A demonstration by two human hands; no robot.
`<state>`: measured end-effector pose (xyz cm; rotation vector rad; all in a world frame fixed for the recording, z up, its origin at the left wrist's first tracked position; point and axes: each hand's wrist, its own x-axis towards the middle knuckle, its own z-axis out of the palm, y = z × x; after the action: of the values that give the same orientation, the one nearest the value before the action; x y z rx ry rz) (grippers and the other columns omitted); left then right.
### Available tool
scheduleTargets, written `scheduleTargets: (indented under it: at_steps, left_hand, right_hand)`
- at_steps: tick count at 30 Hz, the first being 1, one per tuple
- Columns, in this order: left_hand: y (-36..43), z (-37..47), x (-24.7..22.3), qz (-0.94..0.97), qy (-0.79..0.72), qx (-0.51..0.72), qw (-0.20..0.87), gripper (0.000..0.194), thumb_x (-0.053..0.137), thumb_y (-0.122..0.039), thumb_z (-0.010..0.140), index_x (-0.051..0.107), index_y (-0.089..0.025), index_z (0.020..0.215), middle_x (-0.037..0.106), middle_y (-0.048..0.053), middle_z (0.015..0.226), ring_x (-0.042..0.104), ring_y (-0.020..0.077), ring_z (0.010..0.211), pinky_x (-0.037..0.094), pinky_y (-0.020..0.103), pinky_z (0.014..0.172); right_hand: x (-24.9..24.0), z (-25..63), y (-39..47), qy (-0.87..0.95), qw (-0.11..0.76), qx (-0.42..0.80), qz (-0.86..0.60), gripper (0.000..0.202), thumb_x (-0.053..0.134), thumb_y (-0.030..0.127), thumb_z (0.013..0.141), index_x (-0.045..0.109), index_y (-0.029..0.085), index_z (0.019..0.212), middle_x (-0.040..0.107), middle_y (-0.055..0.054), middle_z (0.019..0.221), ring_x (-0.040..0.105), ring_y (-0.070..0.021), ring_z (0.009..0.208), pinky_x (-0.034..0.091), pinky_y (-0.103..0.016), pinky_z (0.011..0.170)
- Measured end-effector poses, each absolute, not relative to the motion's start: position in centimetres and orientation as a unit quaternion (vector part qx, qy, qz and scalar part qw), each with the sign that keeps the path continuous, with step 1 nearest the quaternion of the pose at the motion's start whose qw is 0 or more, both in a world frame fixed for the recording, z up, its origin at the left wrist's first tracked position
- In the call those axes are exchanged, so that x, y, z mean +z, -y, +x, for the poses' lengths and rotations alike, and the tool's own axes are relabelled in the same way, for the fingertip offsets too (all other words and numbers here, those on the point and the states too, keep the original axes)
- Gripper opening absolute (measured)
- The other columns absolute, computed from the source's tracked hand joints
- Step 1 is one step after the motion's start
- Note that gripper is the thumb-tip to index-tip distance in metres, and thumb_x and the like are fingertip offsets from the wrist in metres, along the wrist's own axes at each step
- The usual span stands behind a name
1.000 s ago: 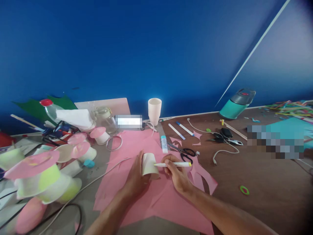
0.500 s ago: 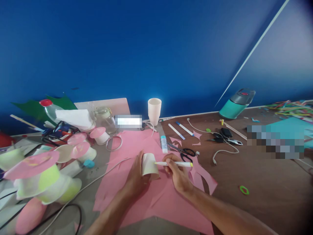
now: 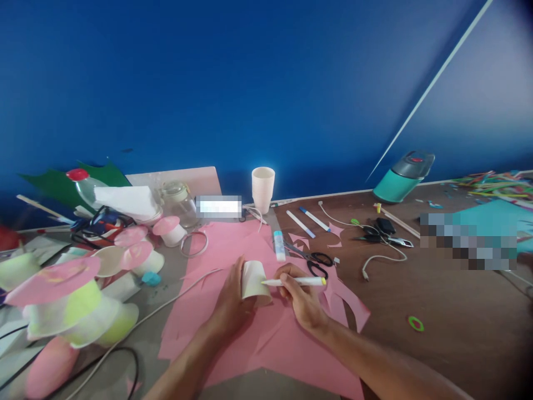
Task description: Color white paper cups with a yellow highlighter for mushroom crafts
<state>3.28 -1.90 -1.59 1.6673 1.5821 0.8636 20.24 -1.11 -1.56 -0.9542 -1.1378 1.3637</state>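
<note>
A white paper cup [image 3: 254,280] lies tilted over the pink paper [image 3: 233,239], its open rim toward me. My left hand [image 3: 235,291] is closed around its left side, the fingertips partly hidden behind it. Between the fingers of my right hand [image 3: 302,297] is a white marker [image 3: 306,281] with a yellow end. The marker's tip meets the cup's right side. Just beyond my right hand lie a glue stick [image 3: 279,246] and black-handled scissors [image 3: 312,261].
Stacked white cups [image 3: 263,189] stand by the blue wall. Cups with pink paper tops [image 3: 58,280] crowd the left, with a white cable [image 3: 158,308] beside them. Two markers [image 3: 314,219], pliers [image 3: 370,236] and a teal bottle [image 3: 400,180] are to the right.
The marker in my right hand has shifted slightly left and down along the cup, its tip lower than before. My left hand and the cup stay almost in place.
</note>
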Motion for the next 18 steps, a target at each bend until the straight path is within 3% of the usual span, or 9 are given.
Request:
scheduleTargets:
  at_steps: [18]
  left_hand:
    - [1.95,3.21,-2.18,0.667,-0.603,0.321,0.296,0.075,0.053,-0.025,0.073,0.023,-0.010,0.140,0.040,0.021,0.139,0.040,0.0335,0.128,0.034,0.051,0.104]
  right_hand:
    - [-0.78,20.01,1.32,0.504,0.514,0.574,-0.390,0.036,0.054,0.053,0.081,0.056,0.019,0.073,0.044,0.005,0.049,0.036,-0.0091,0.044,0.028,-0.023,0.042]
